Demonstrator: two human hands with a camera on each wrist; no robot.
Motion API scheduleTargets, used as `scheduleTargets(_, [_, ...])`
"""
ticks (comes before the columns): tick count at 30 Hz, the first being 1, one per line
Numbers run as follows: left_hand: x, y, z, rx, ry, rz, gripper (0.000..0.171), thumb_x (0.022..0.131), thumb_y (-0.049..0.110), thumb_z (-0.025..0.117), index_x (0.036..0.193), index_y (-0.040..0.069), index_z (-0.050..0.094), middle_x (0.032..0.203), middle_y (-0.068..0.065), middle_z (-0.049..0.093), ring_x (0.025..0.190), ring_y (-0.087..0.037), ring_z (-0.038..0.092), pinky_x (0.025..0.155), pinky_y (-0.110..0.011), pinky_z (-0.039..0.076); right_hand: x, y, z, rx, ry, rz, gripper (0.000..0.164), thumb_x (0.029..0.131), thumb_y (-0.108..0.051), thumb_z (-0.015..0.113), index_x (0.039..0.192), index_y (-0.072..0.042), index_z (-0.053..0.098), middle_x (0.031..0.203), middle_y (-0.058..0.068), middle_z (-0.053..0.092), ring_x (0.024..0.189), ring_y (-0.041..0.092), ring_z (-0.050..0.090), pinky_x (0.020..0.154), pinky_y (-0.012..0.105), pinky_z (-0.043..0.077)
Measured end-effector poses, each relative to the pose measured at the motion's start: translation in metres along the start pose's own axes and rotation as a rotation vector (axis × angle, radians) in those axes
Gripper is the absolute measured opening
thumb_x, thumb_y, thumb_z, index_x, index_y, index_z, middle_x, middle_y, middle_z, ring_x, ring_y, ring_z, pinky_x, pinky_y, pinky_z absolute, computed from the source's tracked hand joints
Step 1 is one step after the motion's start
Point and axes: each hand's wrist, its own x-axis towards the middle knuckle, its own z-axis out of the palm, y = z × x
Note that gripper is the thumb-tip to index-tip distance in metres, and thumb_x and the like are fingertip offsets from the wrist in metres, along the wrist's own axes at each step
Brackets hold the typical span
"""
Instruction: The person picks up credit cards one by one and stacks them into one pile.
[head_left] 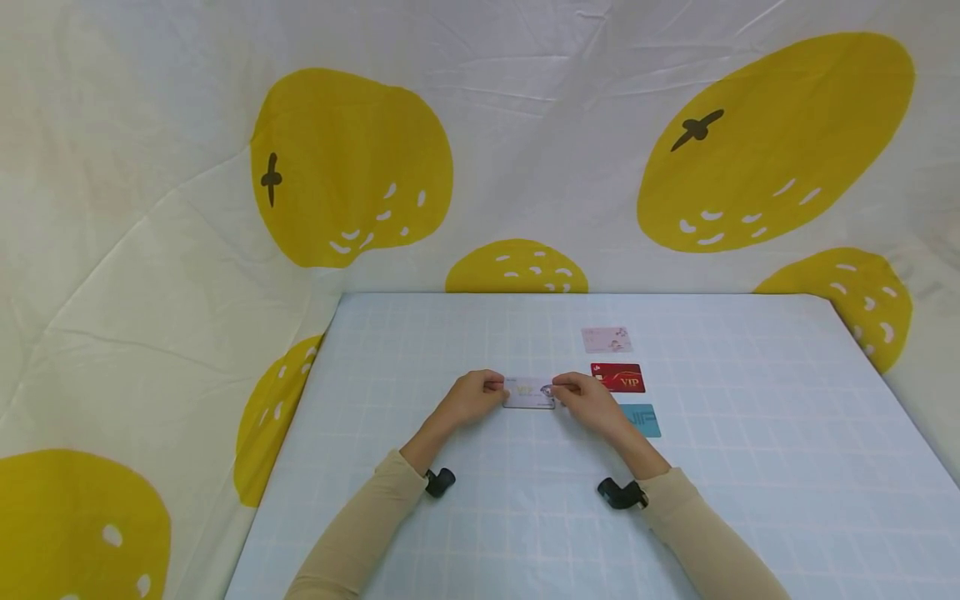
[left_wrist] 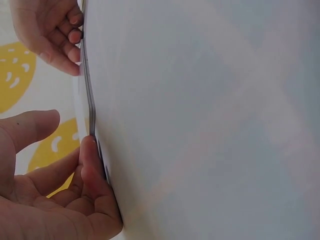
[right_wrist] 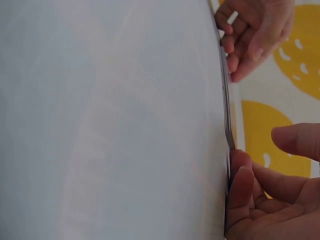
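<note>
A small stack of cards (head_left: 529, 392), the top one pale with faint gold letters, lies level between my two hands. Its layered edges show as thin dark lines in the left wrist view (left_wrist: 90, 100). My left hand (head_left: 474, 397) holds the left end with curled fingers, thumb raised off it in that view. At the right end, my right hand (head_left: 591, 403) holds the stack likewise, its thumb apart in the right wrist view. Partly behind the right hand are a red VIP card (head_left: 624, 379) and a teal card (head_left: 643, 420); a pink card (head_left: 607, 340) lies beyond.
A table (head_left: 420, 333) with a pale checked cover spreads under everything. White cloth (head_left: 517, 167) printed with yellow fruit hangs behind it and along the left. A black wrist camera (head_left: 621, 493) sits at the right sleeve, another (head_left: 441, 482) at the left.
</note>
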Motion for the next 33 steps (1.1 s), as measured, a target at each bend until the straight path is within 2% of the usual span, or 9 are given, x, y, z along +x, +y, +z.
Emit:
scheduleTargets(13, [-0.001, -0.002, 0.001, -0.016, 0.01, 0.0, 0.037, 0.094, 0.023, 0.069, 0.122, -0.001, 0.068, 0.103, -0.003, 0.069, 0.095, -0.016, 0.065, 0.086, -0.036, 0.053, 0.0, 0.001, 0.0, 0.018, -0.01, 0.014, 0.034, 0.099, -0.029, 0.063, 0.126, -0.008, 0.066, 0.115, 0.007, 0.067, 0.095, 0.023, 0.062, 0.083, 0.038, 0.055])
scheduleTargets(18, [0.0, 0.001, -0.001, -0.007, 0.019, -0.003, 0.038, 0.093, 0.025, 0.069, 0.123, 0.0, 0.067, 0.107, -0.003, 0.069, 0.1, -0.017, 0.064, 0.089, -0.037, 0.052, 0.0, 0.0, -0.003, 0.01, -0.015, 0.006, 0.034, 0.1, -0.029, 0.063, 0.126, -0.008, 0.065, 0.111, 0.006, 0.067, 0.092, 0.022, 0.062, 0.08, 0.035, 0.055])
scheduleTargets(24, [0.006, 0.013, -0.007, 0.0, 0.044, 0.001, 0.041, 0.095, 0.027, 0.067, 0.127, 0.002, 0.066, 0.112, -0.005, 0.069, 0.105, -0.02, 0.064, 0.093, -0.039, 0.05, -0.002, -0.004, -0.015, 0.041, -0.01, -0.01, 0.034, 0.101, -0.026, 0.061, 0.127, -0.005, 0.064, 0.108, 0.009, 0.067, 0.09, 0.024, 0.062, 0.077, 0.033, 0.054])
scheduleTargets(33, [0.027, 0.034, -0.007, -0.006, 0.026, 0.036, 0.045, 0.095, 0.03, 0.067, 0.13, 0.002, 0.064, 0.115, -0.006, 0.068, 0.105, -0.021, 0.064, 0.09, -0.038, 0.052, 0.006, -0.003, -0.038, 0.083, -0.012, -0.042, 0.042, 0.103, -0.029, 0.057, 0.134, -0.001, 0.058, 0.112, 0.016, 0.066, 0.093, 0.029, 0.061, 0.08, 0.036, 0.053])
